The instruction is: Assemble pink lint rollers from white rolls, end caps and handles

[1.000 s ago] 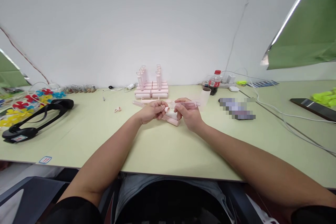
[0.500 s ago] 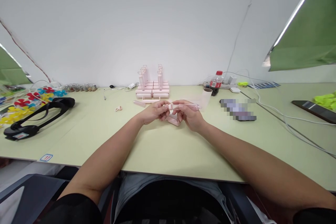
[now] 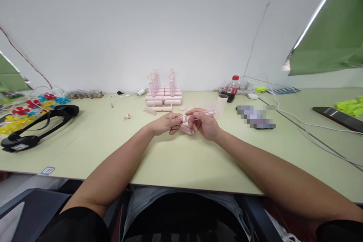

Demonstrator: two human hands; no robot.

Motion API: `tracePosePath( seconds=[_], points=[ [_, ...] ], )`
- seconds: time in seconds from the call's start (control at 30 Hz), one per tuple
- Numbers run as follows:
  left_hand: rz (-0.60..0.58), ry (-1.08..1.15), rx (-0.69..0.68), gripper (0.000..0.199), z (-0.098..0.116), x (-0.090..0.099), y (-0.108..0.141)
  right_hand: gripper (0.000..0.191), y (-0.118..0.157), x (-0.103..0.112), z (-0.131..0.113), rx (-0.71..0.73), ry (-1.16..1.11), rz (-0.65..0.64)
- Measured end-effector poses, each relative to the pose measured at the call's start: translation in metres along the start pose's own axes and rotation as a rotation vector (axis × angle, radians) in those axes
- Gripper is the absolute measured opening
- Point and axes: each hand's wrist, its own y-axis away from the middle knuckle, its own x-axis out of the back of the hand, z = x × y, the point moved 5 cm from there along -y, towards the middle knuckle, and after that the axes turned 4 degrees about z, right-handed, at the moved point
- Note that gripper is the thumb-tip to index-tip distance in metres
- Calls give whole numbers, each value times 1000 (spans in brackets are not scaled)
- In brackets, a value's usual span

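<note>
My left hand (image 3: 167,123) pinches the pink end piece (image 3: 185,118) of a slim clear tube. Around the tube (image 3: 210,112) itself, my right hand (image 3: 206,124) is closed, the tube lying sideways and sticking out past the fingers on the right. Under my hands a pale pink part (image 3: 186,128) rests on the table, partly covered by my fingers. Behind them stand pink boxes (image 3: 172,100) in rows with upright pink tubes (image 3: 171,85). A clear pinkish piece (image 3: 149,111) and a small pink loop-shaped part (image 3: 126,117) lie to the left.
On the right are a paper roll (image 3: 222,104), a cola bottle (image 3: 232,89), a blurred-out phone (image 3: 255,116) and white cables (image 3: 302,121). A black strapped device (image 3: 39,126) and colourful flower pieces (image 3: 31,109) lie at the left.
My hands have shifted slightly apart, and more of the pink end piece shows between them. The view has moved a little, uncovering small flat pink discs behind my hands.
</note>
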Motion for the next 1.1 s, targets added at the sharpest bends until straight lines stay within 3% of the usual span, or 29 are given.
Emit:
tracePosePath(
  seconds=[0.5,0.77,1.1],
  points=[
    [-38,59,60,51,3,-8,2,25,3,0,0,35,73,-24],
    [40,198,32,55,0,-15,-4,25,4,0,-4,102,73,59],
    [62,-19,26,53,-5,-3,-2,41,-1,2,4,61,167,73]
  ],
)
